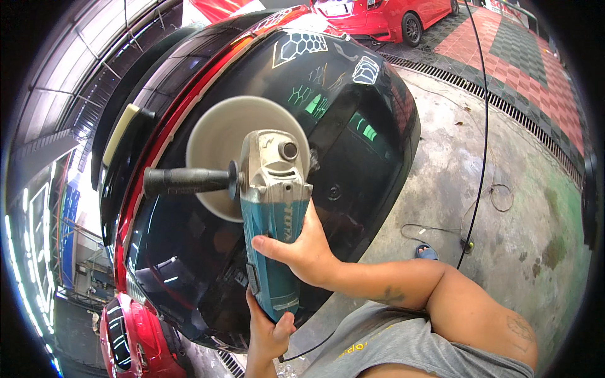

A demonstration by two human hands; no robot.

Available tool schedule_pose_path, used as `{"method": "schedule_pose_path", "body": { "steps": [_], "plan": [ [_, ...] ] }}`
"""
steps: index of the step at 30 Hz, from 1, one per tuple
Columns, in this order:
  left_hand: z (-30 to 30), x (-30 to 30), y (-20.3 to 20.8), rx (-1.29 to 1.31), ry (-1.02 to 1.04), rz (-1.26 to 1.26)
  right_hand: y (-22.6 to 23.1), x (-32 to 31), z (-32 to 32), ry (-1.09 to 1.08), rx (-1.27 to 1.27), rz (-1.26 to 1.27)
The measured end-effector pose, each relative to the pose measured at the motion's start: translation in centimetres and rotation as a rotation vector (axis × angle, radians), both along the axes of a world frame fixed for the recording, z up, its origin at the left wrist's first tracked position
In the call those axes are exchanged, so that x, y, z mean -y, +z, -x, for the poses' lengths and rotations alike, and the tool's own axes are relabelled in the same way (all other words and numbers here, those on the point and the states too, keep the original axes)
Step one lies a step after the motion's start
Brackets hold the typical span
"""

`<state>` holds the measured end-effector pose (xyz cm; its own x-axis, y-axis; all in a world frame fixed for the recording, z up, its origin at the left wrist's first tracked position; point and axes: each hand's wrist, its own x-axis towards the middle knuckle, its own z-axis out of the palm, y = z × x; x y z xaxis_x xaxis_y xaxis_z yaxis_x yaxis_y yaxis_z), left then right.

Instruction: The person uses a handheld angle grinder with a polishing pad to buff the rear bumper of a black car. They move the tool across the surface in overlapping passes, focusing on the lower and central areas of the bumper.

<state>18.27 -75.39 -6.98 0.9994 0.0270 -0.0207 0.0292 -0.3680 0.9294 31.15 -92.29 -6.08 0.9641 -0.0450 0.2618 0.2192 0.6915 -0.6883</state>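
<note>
Both my hands are closed on a teal rotary polisher [271,220] with a silver head and a black side handle [189,181]. My right hand [309,249] wraps the middle of its body, thumb across the top. Lower down, my left hand [271,334] grips the rear end near the cord. A large off-white round pad [217,135] sits under the head, over the glossy black car panel [353,220]. Whether the pad touches the panel cannot be made out. The side handle is not held. Hexagonal and green light reflections show on the panel.
A red strip of bodywork [142,167] borders the black panel. Red cars stand at the top [391,22] and lower left [135,337]. A black cable [485,126] hangs at the right over the concrete floor [441,183], near a drain grate [498,94] and a slippered foot [426,252].
</note>
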Motion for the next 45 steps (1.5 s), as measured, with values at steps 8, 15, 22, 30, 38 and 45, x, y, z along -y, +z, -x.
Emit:
{"method": "schedule_pose_path", "body": {
  "steps": [8, 15, 22, 30, 38, 45],
  "plan": [
    [-9.2, 11.5, 2.5, -0.073, -0.029, -0.055, 0.2, 10.7, -8.7, -0.068, -0.029, -0.113],
    [-14.9, 19.7, 4.6, -0.070, -0.076, -0.015, 2.0, 18.9, -14.6, 0.049, -0.077, -0.174],
    [-8.8, 16.2, 2.9, -0.109, 0.035, 0.091, 1.0, 13.8, -10.3, 0.037, 0.035, 0.012],
    [-15.8, 20.9, 4.7, -0.149, -0.070, -0.007, 1.4, 18.6, -16.5, -0.103, 0.027, -0.130],
    [-20.2, 25.3, 6.4, -0.061, -0.149, -0.058, 1.7, 23.2, -20.9, -0.126, 0.008, -0.154],
    [-17.1, 23.5, 6.2, -0.169, -0.048, -0.084, 1.4, 21.0, -18.0, 0.014, 0.031, -0.261]
  ]
}}
